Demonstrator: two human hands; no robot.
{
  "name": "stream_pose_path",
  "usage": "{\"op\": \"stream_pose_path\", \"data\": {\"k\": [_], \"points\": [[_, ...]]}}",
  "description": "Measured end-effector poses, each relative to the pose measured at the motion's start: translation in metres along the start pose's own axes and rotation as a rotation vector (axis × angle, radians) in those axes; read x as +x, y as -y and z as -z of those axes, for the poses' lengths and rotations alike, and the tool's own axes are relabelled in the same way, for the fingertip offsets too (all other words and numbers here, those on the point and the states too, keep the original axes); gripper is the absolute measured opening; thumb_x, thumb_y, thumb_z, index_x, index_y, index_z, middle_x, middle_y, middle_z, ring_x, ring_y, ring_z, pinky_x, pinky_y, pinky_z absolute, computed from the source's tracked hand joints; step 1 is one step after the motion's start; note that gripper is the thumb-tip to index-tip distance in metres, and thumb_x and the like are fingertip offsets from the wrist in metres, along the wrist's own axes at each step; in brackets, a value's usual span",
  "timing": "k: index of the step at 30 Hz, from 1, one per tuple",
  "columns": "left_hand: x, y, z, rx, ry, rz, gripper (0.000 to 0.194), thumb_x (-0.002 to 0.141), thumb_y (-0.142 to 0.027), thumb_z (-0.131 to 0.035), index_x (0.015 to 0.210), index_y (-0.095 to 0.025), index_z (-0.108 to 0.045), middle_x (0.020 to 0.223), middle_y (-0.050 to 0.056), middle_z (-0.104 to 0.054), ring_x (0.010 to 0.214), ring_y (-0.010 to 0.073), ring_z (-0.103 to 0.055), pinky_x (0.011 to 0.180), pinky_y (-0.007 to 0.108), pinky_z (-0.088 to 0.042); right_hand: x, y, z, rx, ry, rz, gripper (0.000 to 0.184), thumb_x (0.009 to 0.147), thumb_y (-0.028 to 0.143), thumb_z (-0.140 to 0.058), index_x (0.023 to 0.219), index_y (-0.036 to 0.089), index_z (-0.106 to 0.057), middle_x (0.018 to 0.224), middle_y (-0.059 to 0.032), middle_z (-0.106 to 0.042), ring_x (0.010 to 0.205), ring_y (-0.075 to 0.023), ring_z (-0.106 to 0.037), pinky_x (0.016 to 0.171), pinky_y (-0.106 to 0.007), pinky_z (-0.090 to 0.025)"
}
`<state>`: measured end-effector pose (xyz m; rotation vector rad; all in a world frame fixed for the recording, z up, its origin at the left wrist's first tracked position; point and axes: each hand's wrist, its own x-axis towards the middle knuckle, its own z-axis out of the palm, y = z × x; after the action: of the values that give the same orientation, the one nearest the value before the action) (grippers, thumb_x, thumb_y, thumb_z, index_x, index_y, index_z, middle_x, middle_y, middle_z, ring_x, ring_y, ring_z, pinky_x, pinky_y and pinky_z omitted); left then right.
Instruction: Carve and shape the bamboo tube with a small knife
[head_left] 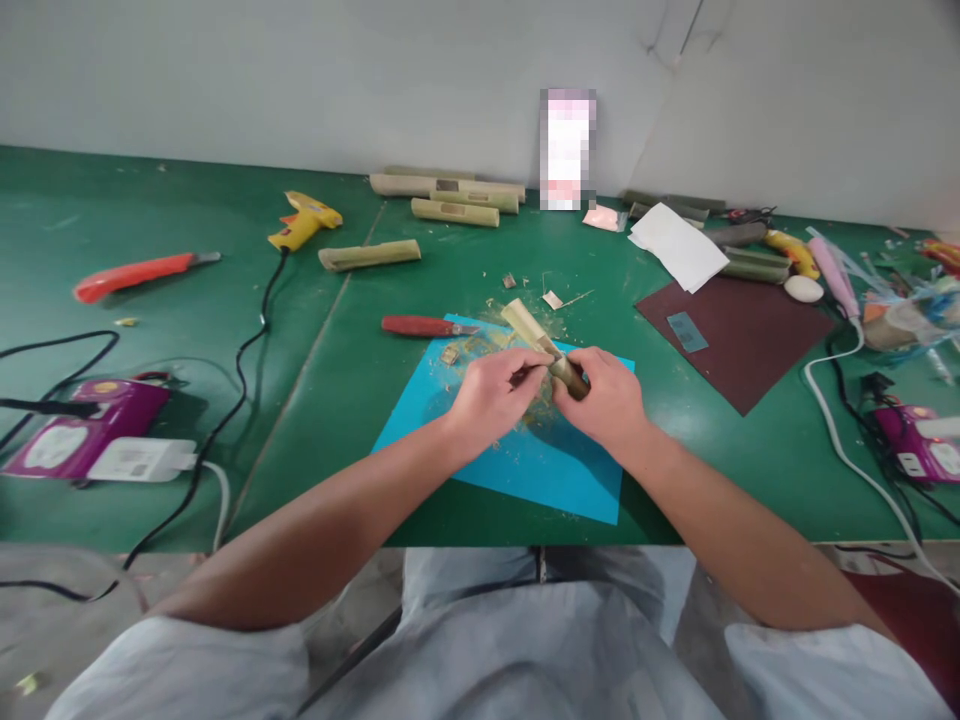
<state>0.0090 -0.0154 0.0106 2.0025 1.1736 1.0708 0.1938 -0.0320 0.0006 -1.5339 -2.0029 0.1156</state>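
Observation:
Over the blue sheet (570, 490), a short bamboo tube (523, 318) with an opening cut in its side is held at a slant. My right hand (604, 395) is closed around its near end. Pinched fingers of my left hand (499, 392) meet the tube at the cut. Something small and dark shows by those fingers, too hidden to name. A red-handled carving knife (424, 326) lies left of the tube, its tip on the blue sheet. Shavings and small bamboo chips (450, 354) are scattered around.
More bamboo pieces (455, 212) lie by the wall, near a propped, blurred phone (568, 150). Leftward are a glue gun (304, 220), a red-orange cutter (139, 275) and a purple power strip (97, 425) with cables. White papers (677, 247) and a brown sheet (739, 345) lie right.

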Motion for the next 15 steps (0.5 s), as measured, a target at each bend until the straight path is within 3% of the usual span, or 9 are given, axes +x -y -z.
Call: {"op": "stream_pose_path", "data": {"k": [9,15], "points": [[-0.0002,-0.0018,0.0056,0.13,-0.079,-0.141,0.017,0.096,-0.023,-0.061,0.106,-0.02,-0.074,0.087,0.003,-0.078,0.071,0.0122,-0.072,0.068,0.023,-0.058,0.0051,0.0006,0.0091,0.182,0.012,0.014,0.018,0.088,0.029,-0.058,0.105,0.023,-0.061,0.103,-0.0086,-0.07,0.096,-0.0217,-0.063,0.082,-0.033,-0.049],[0.001,0.0009,0.0077,0.244,-0.106,-0.338,0.019,0.099,-0.021,-0.056,0.109,-0.02,-0.072,0.1,0.006,-0.079,0.085,0.0142,-0.075,0.078,0.025,-0.061,0.0078,-0.0007,0.0048,0.382,0.048,-0.097,0.024,0.081,0.027,-0.065,0.104,0.024,-0.061,0.102,-0.0064,-0.069,0.083,-0.0183,-0.063,0.076,-0.032,-0.051]]}}
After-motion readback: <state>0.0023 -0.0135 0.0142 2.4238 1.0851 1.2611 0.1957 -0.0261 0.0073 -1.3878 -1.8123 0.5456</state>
